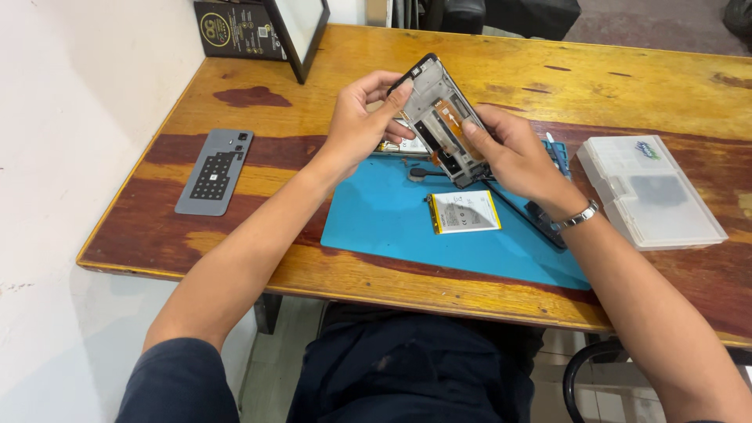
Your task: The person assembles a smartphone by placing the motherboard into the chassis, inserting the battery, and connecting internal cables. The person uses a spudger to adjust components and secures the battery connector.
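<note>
Worn wooden table (501,70) by a white wall, blue mat (376,215) mid-frame, left hand (362,117) and right hand (517,157) both pinching an opened phone frame (439,117) (lower end hidden behind fingers).

Tabletop (501,78): worn wooden surface, yellow with dark red patches, standing against a white wall.
Centre: blue work mat (376,215).
Left: grey phone back cover (215,171).
Right: clear plastic parts box (650,192).
Far corner: black picture frame (300,35), leaning, beside a black card (235,30).
</note>
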